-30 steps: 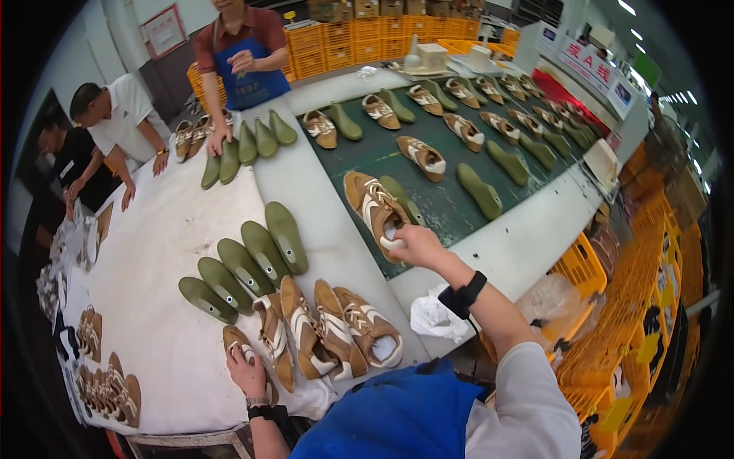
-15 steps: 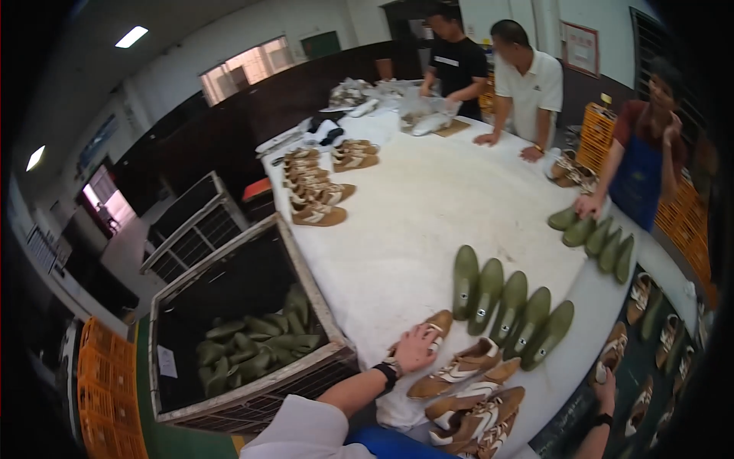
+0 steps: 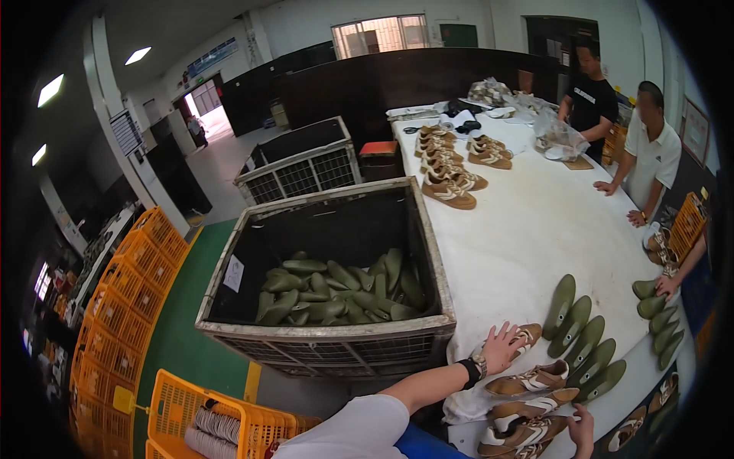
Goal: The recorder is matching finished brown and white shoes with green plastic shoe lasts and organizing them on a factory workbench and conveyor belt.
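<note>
My left hand [image 3: 501,348] lies with fingers spread on a brown and white shoe [image 3: 529,335] at the near edge of the white table [image 3: 535,229]. Just below it, more brown shoes [image 3: 535,379] are stacked side by side. My right hand [image 3: 582,427] shows at the bottom edge beside the lowest shoe [image 3: 524,434]; its fingers are mostly hidden. A row of several green shoe lasts [image 3: 585,344] lies to the right of the shoes.
A wire crate [image 3: 329,330] holding several green lasts [image 3: 336,291] stands against the table's left side, with a second crate [image 3: 298,164] behind it. Orange plastic crates [image 3: 138,283] line the floor. Two people [image 3: 650,153] stand at the far right, near more shoes [image 3: 451,168].
The view has swung left from the green conveyor to the table's left side and the crate. My right hand came off the shoe on the conveyor and now sits by the stacked shoes.
</note>
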`<action>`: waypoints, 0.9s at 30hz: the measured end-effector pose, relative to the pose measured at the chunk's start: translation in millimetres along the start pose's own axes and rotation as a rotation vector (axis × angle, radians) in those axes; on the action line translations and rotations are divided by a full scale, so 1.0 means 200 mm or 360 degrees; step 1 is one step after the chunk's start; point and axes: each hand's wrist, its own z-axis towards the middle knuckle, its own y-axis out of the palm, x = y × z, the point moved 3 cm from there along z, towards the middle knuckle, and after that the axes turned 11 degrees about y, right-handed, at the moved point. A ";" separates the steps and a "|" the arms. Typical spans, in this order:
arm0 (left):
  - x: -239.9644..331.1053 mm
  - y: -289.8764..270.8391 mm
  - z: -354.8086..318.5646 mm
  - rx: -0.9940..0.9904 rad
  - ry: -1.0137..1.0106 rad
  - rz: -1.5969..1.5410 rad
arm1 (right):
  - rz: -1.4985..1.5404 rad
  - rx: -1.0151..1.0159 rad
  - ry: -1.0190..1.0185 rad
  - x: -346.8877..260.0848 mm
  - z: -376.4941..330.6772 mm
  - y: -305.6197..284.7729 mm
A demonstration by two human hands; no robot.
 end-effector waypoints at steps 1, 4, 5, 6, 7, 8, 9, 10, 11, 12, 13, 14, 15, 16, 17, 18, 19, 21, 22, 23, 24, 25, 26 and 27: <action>-0.02 -0.01 -0.08 -0.0006 -0.0041 -0.0008 | -0.0228 -0.0018 -0.0025 -0.12 -0.05 0.04; -0.12 0.05 -0.26 -0.0339 -0.0299 -0.0185 | -0.0671 -0.0189 0.0027 -0.28 -0.09 0.12; -0.16 0.08 -0.28 -0.0290 -0.0277 -0.0484 | -0.0741 -0.0181 0.0023 -0.27 -0.08 0.14; -0.17 0.10 -0.29 -0.0287 -0.0286 -0.0489 | -0.0810 -0.0170 0.0021 -0.24 -0.06 0.16; -0.16 0.13 -0.28 -0.0213 -0.0208 -0.0454 | -0.0898 -0.0095 -0.0047 -0.14 -0.03 0.19; -0.14 0.13 -0.28 -0.0142 -0.0138 -0.0417 | -0.0905 -0.0101 -0.0047 -0.13 -0.05 0.20; -0.14 0.14 -0.27 -0.0168 -0.0132 -0.0408 | -0.0751 -0.0136 0.0095 -0.12 -0.07 0.20; -0.15 0.13 -0.26 -0.0162 -0.0137 -0.0412 | -0.0598 -0.0166 0.0231 -0.13 -0.08 0.20; -0.15 0.13 -0.25 -0.0231 -0.0154 -0.0424 | -0.0604 -0.0165 0.0226 -0.11 -0.09 0.20; -0.15 0.14 -0.24 -0.0299 -0.0171 -0.0435 | -0.0547 -0.0164 0.0205 -0.08 -0.09 0.22; -0.16 0.13 -0.24 -0.0294 -0.0174 -0.0439 | -0.0490 -0.0164 0.0185 -0.06 -0.10 0.22; -0.16 0.13 -0.24 -0.0353 -0.0182 -0.0395 | -0.0496 -0.0164 0.0181 -0.05 -0.12 0.23; -0.17 0.13 -0.24 -0.0413 -0.0192 -0.0350 | -0.0386 -0.0162 0.0189 -0.05 -0.14 0.24; -0.16 0.14 -0.22 -0.0413 -0.0170 -0.0354 | -0.0269 -0.0145 0.0216 -0.04 -0.18 0.23; -0.17 0.16 -0.22 -0.0402 -0.0180 -0.0324 | -0.0271 -0.0145 0.0214 -0.08 -0.23 0.23; -0.18 0.17 -0.22 -0.0393 -0.0189 -0.0294 | -0.0053 -0.0049 0.0047 -0.14 -0.28 0.23; -0.16 0.18 -0.22 -0.0396 -0.0173 -0.0300 | 0.0164 0.0056 -0.0105 -0.20 -0.37 0.22; -0.16 0.17 -0.21 -0.0365 -0.0188 -0.0270 | 0.0073 0.0098 0.0203 -0.39 -0.61 0.22; -0.16 0.18 -0.19 -0.0365 -0.0163 -0.0268 | -0.0017 0.0139 0.0503 -0.43 -0.68 0.20; -0.16 0.21 -0.17 -0.0326 -0.0146 -0.0257 | 0.0242 0.0135 0.0371 -0.34 -0.72 0.26; -0.15 0.23 -0.14 -0.0289 -0.0116 -0.0250 | 0.0497 0.0145 0.0240 -0.24 -0.74 0.35; -0.13 0.25 -0.11 -0.0195 -0.0023 -0.0255 | 0.0659 0.0353 -0.0083 -0.22 -0.78 0.40; -0.15 0.30 -0.08 -0.0171 0.0055 -0.0279 | 0.0826 0.0357 0.0054 -0.11 -0.75 0.53; -0.13 0.26 -0.07 -0.0174 0.0060 -0.0416 | 0.0997 0.0410 0.0248 0.09 -0.77 0.62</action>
